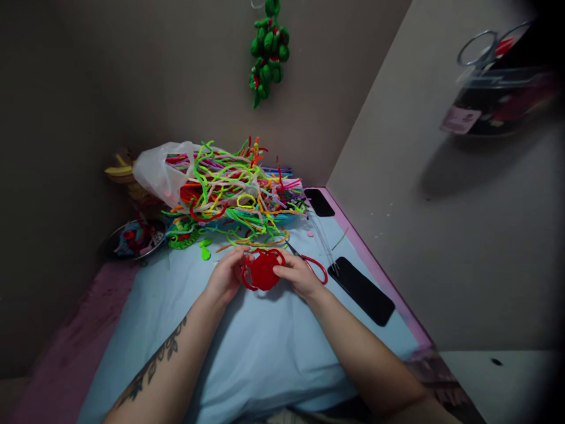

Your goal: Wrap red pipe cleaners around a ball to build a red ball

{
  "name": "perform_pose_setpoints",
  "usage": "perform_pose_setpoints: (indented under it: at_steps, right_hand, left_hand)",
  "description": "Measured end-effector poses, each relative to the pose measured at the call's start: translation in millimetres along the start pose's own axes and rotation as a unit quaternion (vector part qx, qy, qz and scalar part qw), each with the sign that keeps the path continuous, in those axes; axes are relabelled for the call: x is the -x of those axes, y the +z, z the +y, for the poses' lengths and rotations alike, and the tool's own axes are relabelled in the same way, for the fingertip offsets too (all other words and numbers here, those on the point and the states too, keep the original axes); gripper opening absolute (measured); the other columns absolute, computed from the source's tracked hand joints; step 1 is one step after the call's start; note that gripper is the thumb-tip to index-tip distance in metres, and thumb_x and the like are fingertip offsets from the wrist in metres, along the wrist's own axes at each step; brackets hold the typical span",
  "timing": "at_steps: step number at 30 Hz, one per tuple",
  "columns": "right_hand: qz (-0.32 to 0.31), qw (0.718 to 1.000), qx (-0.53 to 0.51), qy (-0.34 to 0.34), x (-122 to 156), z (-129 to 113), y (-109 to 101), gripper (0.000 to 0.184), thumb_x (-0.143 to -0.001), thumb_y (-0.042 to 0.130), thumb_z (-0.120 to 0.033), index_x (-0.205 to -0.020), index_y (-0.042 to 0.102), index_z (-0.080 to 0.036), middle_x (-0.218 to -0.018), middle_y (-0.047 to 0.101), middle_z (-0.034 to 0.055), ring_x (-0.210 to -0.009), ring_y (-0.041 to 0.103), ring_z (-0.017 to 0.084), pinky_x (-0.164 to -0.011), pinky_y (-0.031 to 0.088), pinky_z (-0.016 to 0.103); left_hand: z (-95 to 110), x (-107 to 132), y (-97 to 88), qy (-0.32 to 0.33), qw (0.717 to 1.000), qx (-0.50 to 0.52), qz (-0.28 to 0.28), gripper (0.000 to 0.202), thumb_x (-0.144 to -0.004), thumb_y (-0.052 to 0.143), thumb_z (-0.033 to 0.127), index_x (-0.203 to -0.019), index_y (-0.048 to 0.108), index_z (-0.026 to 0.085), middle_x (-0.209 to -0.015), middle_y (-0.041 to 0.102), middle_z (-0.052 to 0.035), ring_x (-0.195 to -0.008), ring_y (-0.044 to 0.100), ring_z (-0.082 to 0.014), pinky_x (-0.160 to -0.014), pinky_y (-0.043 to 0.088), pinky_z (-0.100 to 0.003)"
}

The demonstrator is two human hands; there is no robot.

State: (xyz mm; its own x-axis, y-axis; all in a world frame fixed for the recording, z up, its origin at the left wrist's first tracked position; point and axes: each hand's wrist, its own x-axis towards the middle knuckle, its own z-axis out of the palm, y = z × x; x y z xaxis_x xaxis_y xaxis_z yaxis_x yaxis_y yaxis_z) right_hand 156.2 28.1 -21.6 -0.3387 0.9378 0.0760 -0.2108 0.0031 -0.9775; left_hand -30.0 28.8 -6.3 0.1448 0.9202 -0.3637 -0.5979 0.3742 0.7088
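Between my hands is a round red piece made of fuzzy pipe cleaner (265,271), with loose red loops sticking out at its left and top. My left hand (227,275) pinches the loop at its left side. The thumb of my right hand (300,274) presses on the right edge of the red disc, its fingers behind and hidden. Just past my right hand lie scissors with red handles (316,268), partly covered by that hand. Two small bright green pieces (205,252) rest on the cloth beyond my left hand.
A big heap of coloured pipe cleaners (238,188) spills from a white plastic bag (161,171) at the back. A metal bowl (112,244) stands left. Black phones (362,291) lie right on the blue cloth (273,353). A container (498,106) hangs on the right wall.
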Motion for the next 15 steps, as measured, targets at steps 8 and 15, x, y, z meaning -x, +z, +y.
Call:
perform_pose_setpoints:
  at_steps: [8,15]
  right_hand:
    - [-0.015,1.0,0.008,0.008,0.9,-0.8,0.2,0.017,-0.069,0.072,-0.033,-0.07,0.069,-0.017,-0.11,0.056,0.0057,-0.105,0.051,0.023,-0.098,0.035,0.038]
    - [-0.016,1.0,0.017,0.013,1.5,0.4,0.0,0.019,-0.068,0.072,-0.034,-0.07,0.068,-0.016,-0.109,0.057,0.0062,-0.103,0.053,0.023,-0.097,0.035,0.036]
  left_hand:
    - [1.5,1.0,-1.0,-0.016,0.999,0.025,-0.017,0.024,-0.068,0.065,0.013,-0.092,0.062,0.015,-0.063,0.063,-0.0001,-0.051,0.057,-0.0104,-0.049,0.045,-0.021]
    - [0.5,1.6,-1.1,-0.009,1.0,0.004,-0.021,0.03,-0.066,0.068,0.015,-0.095,0.061,0.017,-0.064,0.062,0.0014,-0.053,0.056,-0.0103,-0.051,0.044,-0.021]
